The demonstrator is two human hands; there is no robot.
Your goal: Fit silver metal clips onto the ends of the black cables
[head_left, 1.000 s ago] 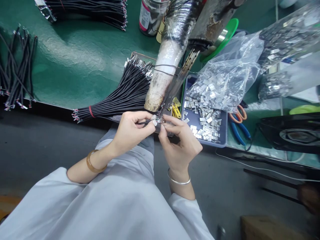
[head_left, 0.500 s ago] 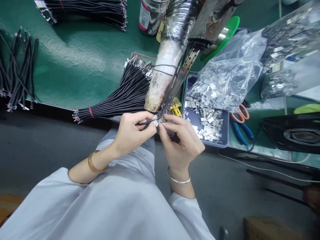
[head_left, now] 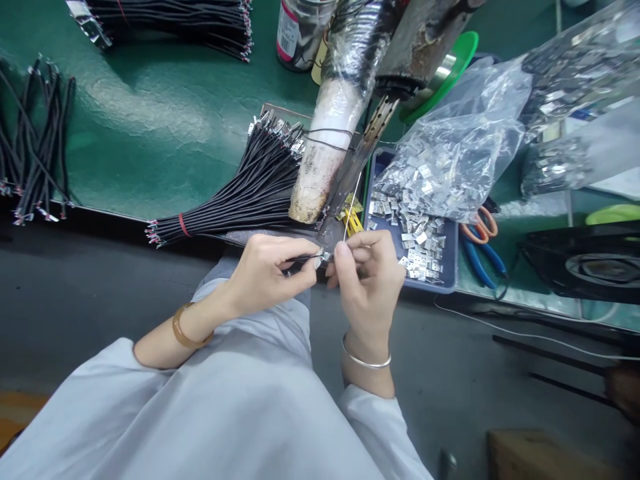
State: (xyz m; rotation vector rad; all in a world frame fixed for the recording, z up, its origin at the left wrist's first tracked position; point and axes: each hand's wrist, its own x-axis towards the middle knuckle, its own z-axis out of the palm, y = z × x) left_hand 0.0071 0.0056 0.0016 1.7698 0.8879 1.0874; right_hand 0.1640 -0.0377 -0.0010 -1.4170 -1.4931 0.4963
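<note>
Between the thumb and fingers of my left hand is a thin black cable, its end carrying a small metal connector. My right hand is closed just to the right of it, pinching a thin, pale solder wire between thumb and forefinger. That wire runs upward from the fingertips. Right above both hands is the soldering iron, pointing down with its perforated metal barrel. Its tip does not show clearly. Beside it hangs a plastic-wrapped hose with a stained mouth.
A banded bundle of black cables lies left of the hose; more cables lie farther left. At right, a blue tray holds metal connectors under a plastic bag. Blue-handled pliers and a green spool are nearby.
My right hand has drawn back slightly right from the connector and now pinches the solder wire, which stands out taut. My left hand, with the cable, has shifted slightly down and right.
</note>
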